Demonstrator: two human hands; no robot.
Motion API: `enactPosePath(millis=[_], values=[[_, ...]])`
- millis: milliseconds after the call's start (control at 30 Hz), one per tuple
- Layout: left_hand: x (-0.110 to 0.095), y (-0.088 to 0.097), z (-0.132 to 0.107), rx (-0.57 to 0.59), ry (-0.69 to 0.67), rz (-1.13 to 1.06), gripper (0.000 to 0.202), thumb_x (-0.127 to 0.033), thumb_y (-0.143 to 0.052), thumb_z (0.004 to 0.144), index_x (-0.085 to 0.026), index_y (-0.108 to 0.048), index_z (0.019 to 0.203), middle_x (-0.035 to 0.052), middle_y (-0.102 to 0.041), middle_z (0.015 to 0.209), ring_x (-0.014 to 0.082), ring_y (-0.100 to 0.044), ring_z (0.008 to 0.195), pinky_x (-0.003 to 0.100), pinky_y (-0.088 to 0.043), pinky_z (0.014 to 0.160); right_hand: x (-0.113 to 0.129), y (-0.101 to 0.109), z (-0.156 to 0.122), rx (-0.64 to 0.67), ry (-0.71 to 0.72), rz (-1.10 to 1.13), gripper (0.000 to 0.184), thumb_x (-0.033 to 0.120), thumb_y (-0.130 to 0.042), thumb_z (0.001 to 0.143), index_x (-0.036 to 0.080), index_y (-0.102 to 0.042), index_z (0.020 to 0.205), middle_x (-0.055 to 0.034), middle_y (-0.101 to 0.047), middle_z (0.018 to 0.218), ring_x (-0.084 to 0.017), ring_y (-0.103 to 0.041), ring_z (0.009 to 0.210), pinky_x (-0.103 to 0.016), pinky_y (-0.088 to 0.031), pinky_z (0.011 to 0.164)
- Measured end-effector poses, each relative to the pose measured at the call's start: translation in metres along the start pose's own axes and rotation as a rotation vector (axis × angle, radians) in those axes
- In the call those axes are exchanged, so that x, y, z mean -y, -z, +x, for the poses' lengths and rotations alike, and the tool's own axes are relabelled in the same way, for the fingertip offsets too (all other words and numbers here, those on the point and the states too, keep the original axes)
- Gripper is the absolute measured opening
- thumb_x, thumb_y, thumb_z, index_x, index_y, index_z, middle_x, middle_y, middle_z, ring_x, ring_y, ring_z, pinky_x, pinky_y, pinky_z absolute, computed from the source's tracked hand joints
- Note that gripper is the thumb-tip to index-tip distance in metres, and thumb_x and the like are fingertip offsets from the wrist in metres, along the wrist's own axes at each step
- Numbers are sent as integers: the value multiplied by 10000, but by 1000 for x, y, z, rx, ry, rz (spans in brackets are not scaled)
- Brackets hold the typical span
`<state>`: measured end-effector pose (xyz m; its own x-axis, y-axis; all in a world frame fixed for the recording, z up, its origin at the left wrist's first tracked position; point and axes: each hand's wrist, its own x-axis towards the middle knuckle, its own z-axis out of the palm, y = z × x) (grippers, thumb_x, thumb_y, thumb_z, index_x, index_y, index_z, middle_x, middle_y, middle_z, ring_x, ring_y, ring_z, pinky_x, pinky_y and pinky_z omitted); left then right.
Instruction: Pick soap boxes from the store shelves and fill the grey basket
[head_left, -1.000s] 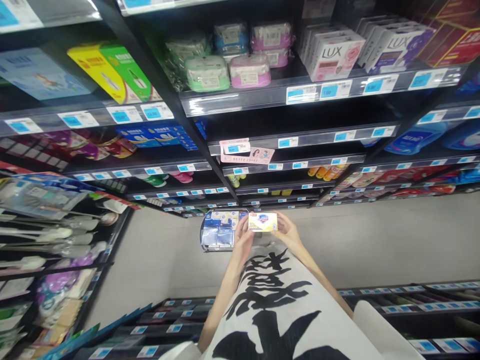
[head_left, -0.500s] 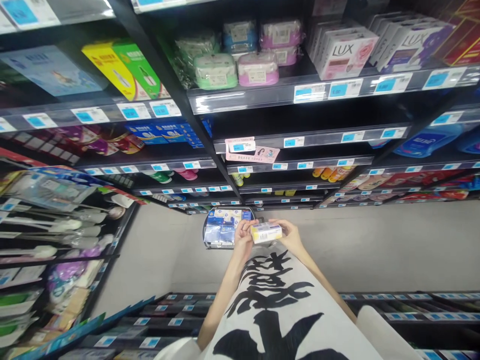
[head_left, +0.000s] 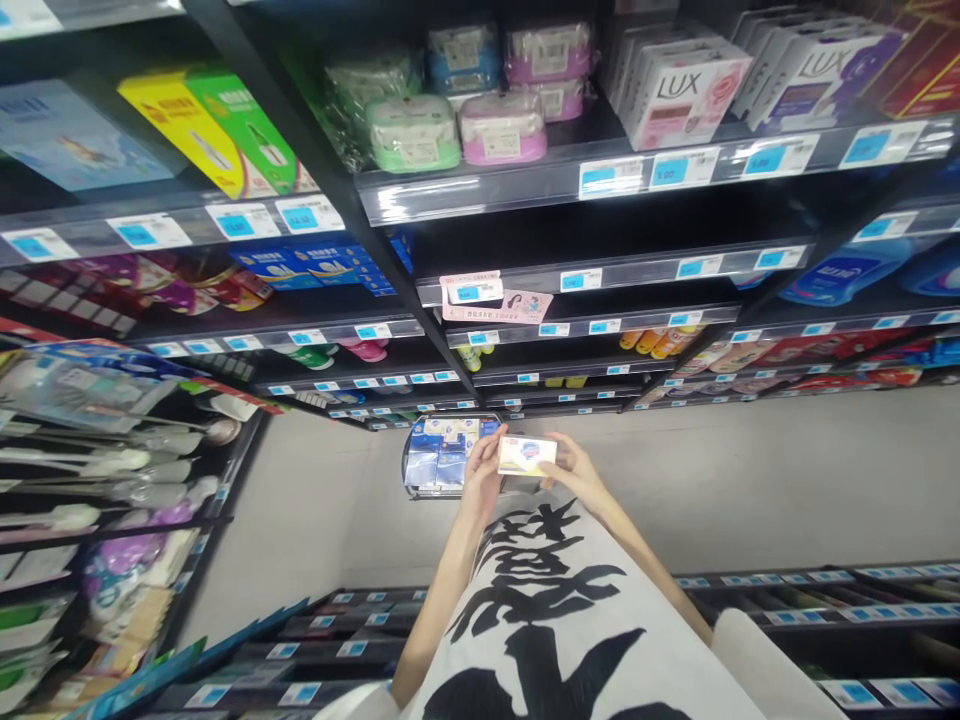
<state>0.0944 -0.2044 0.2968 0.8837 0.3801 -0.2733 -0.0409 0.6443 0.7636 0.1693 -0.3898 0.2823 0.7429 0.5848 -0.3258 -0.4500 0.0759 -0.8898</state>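
Between my two hands is a small white and yellow soap box, its front with a round blue and red logo facing up at me. My left hand grips the box at its left end, fingers closed along the edge. At the right end my right hand holds it, thumb on the front face and fingers behind. Just left of my left hand, lower down, stands a dark-rimmed basket holding several blue and white boxes.
Ahead rises a shelf with pink and green soap cases and LUX soap boxes. Hanging utensils line a rack at the left. Grey floor runs below, and another low shelf stands close behind me.
The soap box has been turned so its logo face now shows instead of the barcode side. My right thumb has come onto its front. The view has shifted slightly.
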Motion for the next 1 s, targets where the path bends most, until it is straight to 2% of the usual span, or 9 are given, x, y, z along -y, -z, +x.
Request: enactPosePath(millis=[67,167,233,300,400,700,900,1000], values=[[-2,-2,-1,40,14,35,392,-316,-870,712,-237,-766,1081,111,-650,1440,317,-582,1333,381,-486,991,-1,-2,0,58,-98,25,707,577,-796,804,191,-531,1334,-53,-778,811,-178,-692,505,-259,-552,470],[-2,-5,-4,86,22,69,391,-407,-872,749,-240,-774,1089,116,-649,1438,335,-534,1391,413,-464,1058,-4,-5,1,155,-234,54,664,730,-604,892,121,-632,1154,-79,-748,672,-161,-630,397,-222,-473,369],[0,-6,-5,89,23,107,378,-405,-873,765,-257,-773,1098,103,-639,1451,332,-534,1393,424,-455,1084,-6,-7,3,203,-345,105,703,755,-481,946,92,-658,1097,-90,-731,621,-137,-589,353,-197,-424,330],[2,-7,-6,72,25,154,385,-391,-880,770,-273,-769,1119,91,-636,1452,320,-553,1370,424,-455,1094,-7,-9,4,232,-467,173,715,737,-385,993,88,-663,1104,-64,-695,554,-117,-546,321,-174,-382,307],[5,-7,-6,39,17,191,412,-399,-894,759,-278,-766,1131,91,-666,1399,305,-592,1315,412,-470,1080,-6,-12,6,252,-567,260,693,706,-324,1026,110,-663,1129,-20,-641,488,-89,-470,280,-157,-311,286],[7,-5,-3,-7,-10,234,427,-418,-911,733,-264,-763,1103,82,-713,1251,266,-649,1177,379,-490,1024,-16,-8,13,303,-569,248,780,824,-338,949,126,-670,1054,4,-593,439,-74,-367,245,-202,-169,291],[7,-9,-2,-10,-4,237,410,-415,-905,743,-258,-756,1092,72,-718,1219,244,-651,1147,344,-497,987,-21,-4,13,318,-538,262,780,852,-383,911,138,-688,984,-2,-587,428,-68,-342,241,-206,-150,289],[8,-12,-2,-20,8,244,418,-418,-906,739,-253,-757,1093,75,-716,1224,244,-654,1130,328,-505,947,-23,-2,13,313,-529,266,800,865,-388,900,134,-693,1016,2,-584,425,-69,-342,240,-200,-155,287]])
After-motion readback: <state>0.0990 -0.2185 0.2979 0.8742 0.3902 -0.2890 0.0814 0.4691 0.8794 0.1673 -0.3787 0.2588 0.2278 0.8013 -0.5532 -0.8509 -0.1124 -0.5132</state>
